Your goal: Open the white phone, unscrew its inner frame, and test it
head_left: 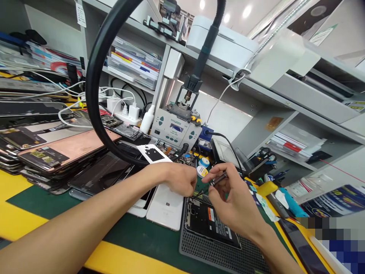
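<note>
An opened phone (209, 220), its dark inside and labelled battery showing, lies on a black perforated mat (196, 247). My left hand (181, 179) is closed, fingers curled down at the phone's upper left corner; anything in its fingertips is hidden. In my right hand (232, 194) is a slim dark pointed tool (219, 179), gripped between thumb and fingers. Its tip reaches toward the phone's top edge, close to my left fingertips; whether it touches cannot be made out. A white phone back cover (165, 209) lies left of the mat.
Stacked phones and screens (57, 152) fill the left side. A grey soldering station (173, 127) stands behind, and a thick black hose (94, 83) loops over the bench. Small round jars (203, 167) sit beyond my hands. A dark phone (302, 243) lies at right.
</note>
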The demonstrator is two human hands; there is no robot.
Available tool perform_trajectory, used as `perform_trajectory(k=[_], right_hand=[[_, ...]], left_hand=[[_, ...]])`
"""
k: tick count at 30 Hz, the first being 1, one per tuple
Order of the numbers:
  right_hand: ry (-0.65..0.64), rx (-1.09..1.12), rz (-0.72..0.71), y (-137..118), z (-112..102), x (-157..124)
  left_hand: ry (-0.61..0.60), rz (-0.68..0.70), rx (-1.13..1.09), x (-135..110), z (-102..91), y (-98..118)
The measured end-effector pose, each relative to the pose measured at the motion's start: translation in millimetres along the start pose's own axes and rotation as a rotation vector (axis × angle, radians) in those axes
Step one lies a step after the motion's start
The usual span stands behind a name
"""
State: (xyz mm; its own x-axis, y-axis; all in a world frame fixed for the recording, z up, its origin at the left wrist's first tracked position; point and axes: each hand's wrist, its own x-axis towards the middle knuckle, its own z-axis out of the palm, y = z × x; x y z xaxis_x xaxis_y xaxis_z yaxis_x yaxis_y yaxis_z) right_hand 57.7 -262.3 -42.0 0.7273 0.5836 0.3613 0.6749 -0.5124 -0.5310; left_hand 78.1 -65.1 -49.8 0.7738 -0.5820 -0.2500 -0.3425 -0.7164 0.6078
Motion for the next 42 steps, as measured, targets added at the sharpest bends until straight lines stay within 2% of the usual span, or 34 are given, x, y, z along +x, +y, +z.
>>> perform_trajectory(k=[5, 9, 22, 32, 42], right_hand=[[0.074, 0.018, 0.045, 2, 4, 0], [0.067, 0.058, 0.044, 2, 5, 0], [0.186, 0.189, 0.117, 6, -9, 1], [0.228, 0.23, 0.158, 17, -15, 4], [0.368, 0.174, 0.151, 34, -36, 7]], left_hand=[[0.003, 0.003, 0.001, -1, -0.3, 0], [0.005, 0.01, 0.0, -1, -0.4, 0], [0.023, 0.041, -0.021, -3, -2.4, 0], [0.254, 0.149, 0.034, 6, 8.2, 6], [0.458, 0.106, 0.231, 27, 21.6, 4]])
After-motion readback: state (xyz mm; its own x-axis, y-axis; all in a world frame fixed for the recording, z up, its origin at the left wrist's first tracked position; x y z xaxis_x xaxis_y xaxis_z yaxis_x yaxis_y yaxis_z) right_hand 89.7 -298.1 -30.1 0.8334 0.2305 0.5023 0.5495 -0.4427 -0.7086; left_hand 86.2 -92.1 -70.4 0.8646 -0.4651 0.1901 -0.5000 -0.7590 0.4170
